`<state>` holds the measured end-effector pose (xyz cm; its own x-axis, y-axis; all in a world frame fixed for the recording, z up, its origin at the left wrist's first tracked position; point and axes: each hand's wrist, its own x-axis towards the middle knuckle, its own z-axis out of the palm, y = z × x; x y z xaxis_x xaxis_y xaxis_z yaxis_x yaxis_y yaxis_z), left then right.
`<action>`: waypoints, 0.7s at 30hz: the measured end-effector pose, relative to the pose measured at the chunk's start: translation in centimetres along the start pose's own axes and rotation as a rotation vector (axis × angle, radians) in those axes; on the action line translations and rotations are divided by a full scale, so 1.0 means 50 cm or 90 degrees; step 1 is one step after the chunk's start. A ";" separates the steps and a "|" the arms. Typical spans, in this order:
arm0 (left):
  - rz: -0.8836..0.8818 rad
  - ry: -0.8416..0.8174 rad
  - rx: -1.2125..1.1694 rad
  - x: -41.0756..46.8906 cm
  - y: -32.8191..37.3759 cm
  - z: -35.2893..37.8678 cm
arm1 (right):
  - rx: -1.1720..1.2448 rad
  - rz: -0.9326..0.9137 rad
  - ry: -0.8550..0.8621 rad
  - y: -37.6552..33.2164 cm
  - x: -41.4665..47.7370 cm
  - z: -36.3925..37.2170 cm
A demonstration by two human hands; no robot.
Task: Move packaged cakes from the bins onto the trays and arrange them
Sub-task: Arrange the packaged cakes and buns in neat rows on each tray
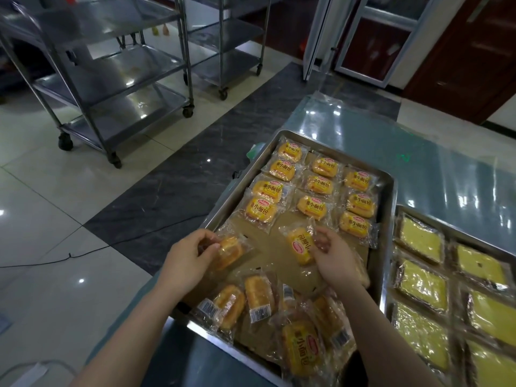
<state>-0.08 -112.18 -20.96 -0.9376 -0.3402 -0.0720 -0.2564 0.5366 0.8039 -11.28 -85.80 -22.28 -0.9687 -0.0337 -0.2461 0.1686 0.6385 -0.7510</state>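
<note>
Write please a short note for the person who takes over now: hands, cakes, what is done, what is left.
Left hand: fingers hold a packaged cake at the tray's left edge.
Right hand: fingers hold another cake over the tray's middle.
Done: three columns of cakes laid label up at the far end of the tray.
Left: place both held cakes, then arrange the loose pile at the near end.

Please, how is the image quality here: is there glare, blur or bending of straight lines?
Head view: bright glare spots on the floor tiles and the glossy table; the wrappers of the square cakes in the right tray shine; straight edges of the steel cart bow from the wide lens; the nearest packaged cakes and both forearms look soft.
</note>
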 end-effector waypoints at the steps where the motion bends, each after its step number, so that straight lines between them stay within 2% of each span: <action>1: 0.000 0.002 -0.003 0.002 -0.001 -0.001 | 0.011 0.007 0.031 -0.002 0.001 0.000; 3: -0.002 0.000 0.005 0.006 -0.001 -0.002 | 0.014 0.067 0.077 -0.007 -0.004 0.003; 5: 0.002 -0.006 0.032 0.013 0.000 -0.005 | -0.048 0.143 0.033 -0.011 -0.023 0.016; 6: 0.005 -0.006 0.043 0.016 0.000 -0.007 | -0.108 0.142 0.008 -0.010 -0.035 0.025; 8: 0.011 0.000 0.056 0.025 0.001 -0.010 | -0.209 0.084 0.036 -0.008 -0.050 0.038; 11: 0.012 0.006 0.063 0.035 0.005 -0.011 | -0.238 -0.079 0.119 -0.019 -0.043 0.041; 14: 0.010 0.002 0.056 0.039 0.001 -0.004 | -0.331 -0.235 0.130 -0.019 -0.014 0.059; 21: -0.008 0.005 0.045 0.048 -0.022 0.008 | -0.462 -0.226 -0.053 0.017 0.056 0.108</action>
<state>-2.15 -113.28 -22.25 -0.9325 -0.3531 -0.0761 -0.2838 0.5859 0.7591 -12.85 -89.50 -26.91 -0.9207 -0.3667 -0.1339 -0.3340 0.9175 -0.2158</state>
